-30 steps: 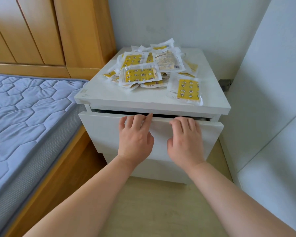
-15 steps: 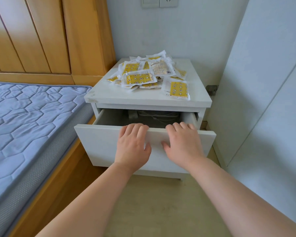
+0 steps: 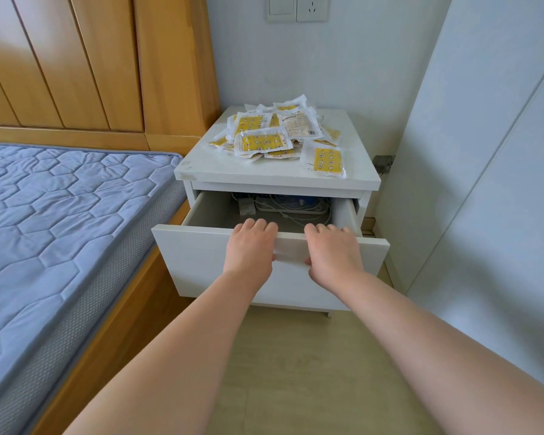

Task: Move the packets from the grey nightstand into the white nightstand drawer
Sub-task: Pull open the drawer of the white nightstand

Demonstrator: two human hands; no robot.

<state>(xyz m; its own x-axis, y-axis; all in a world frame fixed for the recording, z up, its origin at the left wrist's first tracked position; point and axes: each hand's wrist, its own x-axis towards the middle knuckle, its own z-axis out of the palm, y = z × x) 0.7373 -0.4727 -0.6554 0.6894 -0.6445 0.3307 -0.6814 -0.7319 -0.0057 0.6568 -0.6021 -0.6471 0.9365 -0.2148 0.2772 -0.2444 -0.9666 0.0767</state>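
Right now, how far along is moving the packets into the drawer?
Done: the drawer stands open, cables at its back. In hand: the left hand and right hand both grip its front edge, fingers hooked over it. Left: all the packets lie piled on the nightstand top, none visible in the drawer.

Item 1: your left hand, bare from fingers to wrist; the back of the hand, four knuckles and part of the thumb show.
Item 2: your right hand, likewise bare, with the same parts showing.
Item 3: your left forearm, bare along all its visible length, looking broader toward the lower edge.
Item 4: your right forearm, bare as well, broadening the same way.
Your nails are hidden.
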